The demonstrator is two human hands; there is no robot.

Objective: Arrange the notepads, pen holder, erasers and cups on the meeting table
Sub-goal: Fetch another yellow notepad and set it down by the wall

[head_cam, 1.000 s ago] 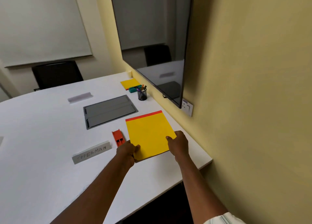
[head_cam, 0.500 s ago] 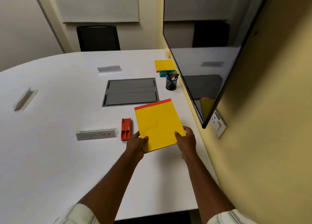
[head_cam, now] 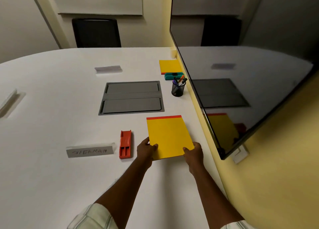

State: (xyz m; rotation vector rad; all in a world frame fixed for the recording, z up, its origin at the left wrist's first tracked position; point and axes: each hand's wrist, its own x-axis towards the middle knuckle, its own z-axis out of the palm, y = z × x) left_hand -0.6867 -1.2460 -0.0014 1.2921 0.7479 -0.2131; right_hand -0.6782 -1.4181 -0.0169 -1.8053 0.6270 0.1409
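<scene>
In the head view, a yellow notepad (head_cam: 170,137) with a red strip along its far edge sits on the white tabletop (head_cam: 51,125), a little toward 4 o'clock from the middle of the picture. The left hand (head_cam: 145,150) pinches its near left corner, thumb on top and fingers tucked beneath. The right hand (head_cam: 194,153) pinches the near right corner the same way. Whether the near edge is lifted off the surface cannot be told. Just beside the pad, at its 9 o'clock, lies a red eraser (head_cam: 125,146), and further out in that direction stands a name plate (head_cam: 90,152) with handwritten letters. At 12 o'clock from the pad is a grey hatch (head_cam: 132,97) set flush in the top. At 1 o'clock, near the wall, stands a black mesh pen holder (head_cam: 178,88) with pens in it. Beyond it lie a teal eraser (head_cam: 173,75) and a second notepad (head_cam: 170,66), the two touching. A dark screen (head_cam: 241,73) hangs on the wall at 3 o'clock
</scene>
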